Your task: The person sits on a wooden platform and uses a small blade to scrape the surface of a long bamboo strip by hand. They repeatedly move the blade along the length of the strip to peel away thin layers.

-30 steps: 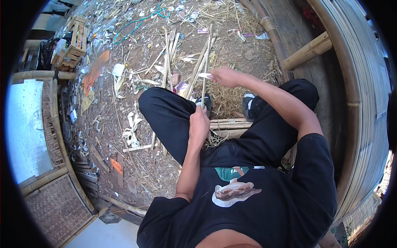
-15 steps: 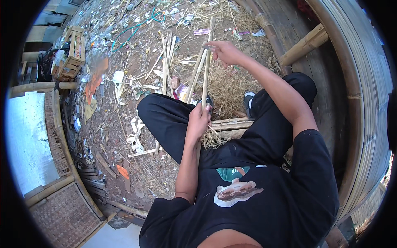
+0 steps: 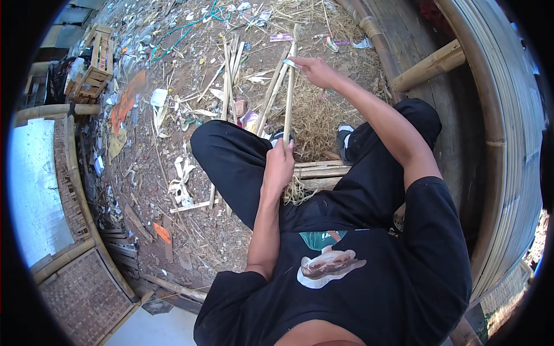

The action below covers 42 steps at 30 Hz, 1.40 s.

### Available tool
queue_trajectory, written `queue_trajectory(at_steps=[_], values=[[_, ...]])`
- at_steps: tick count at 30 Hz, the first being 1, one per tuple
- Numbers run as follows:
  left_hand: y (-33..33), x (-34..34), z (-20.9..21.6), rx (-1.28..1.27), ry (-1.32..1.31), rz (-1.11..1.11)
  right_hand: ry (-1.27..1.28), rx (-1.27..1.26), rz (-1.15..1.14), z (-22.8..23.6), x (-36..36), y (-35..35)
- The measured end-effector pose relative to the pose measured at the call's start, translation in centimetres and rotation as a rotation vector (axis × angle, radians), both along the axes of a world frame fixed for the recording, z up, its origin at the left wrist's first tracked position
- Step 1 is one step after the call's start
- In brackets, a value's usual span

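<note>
My left hand [image 3: 279, 167] is closed around the lower end of a long pale bamboo strip [image 3: 289, 106], which points away from me. My right hand [image 3: 317, 72] is closed on a knife, its handle hidden in the fingers. The bright knife blade [image 3: 291, 63] lies across the strip near its far end. Just left of it, other bamboo strips [image 3: 269, 101] lean at a slant. Between my feet is a heap of fine shavings [image 3: 317, 121], and a small clump of shavings [image 3: 296, 192] hangs beside my left wrist.
More strips [image 3: 229, 75] stand beyond my left knee. Wooden slats [image 3: 320, 171] lie in front of my lap. A wooden crate [image 3: 98, 60] sits far left, and a bamboo post [image 3: 430, 66] and rail are at the right. Litter covers the ground.
My right hand and the blade have shifted slightly toward the strip, and the blade now catches the light. My left hand keeps its hold. The whole view has tilted a little.
</note>
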<state>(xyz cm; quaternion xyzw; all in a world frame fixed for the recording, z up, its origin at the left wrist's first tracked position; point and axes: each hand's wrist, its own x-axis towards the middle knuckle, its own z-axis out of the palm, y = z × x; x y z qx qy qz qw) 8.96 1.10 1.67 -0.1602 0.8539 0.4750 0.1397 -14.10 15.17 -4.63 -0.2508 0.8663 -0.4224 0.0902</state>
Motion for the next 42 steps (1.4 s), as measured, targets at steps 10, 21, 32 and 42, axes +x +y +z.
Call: queue_trajectory(at_steps=[10, 21, 32, 42], values=[[-0.5, -0.2, -0.4, -0.036, 0.027, 0.014, -0.121, 0.018, 0.089, 0.8, 2.2, -0.5], [-1.3, -0.6, -2.6, 0.286, -0.055, 0.106, -0.215, -0.131, 0.171, 3.7, 2.0, -0.2], [-1.8, -1.1, 0.2, 1.004, -0.203, 0.082, 0.093, -0.121, 0.108, 3.5, 1.6, 0.0], [-2.0, -1.2, 0.6, 1.130, -0.262, 0.023, 0.045, -0.110, 0.007, 5.0, 1.5, -0.3]])
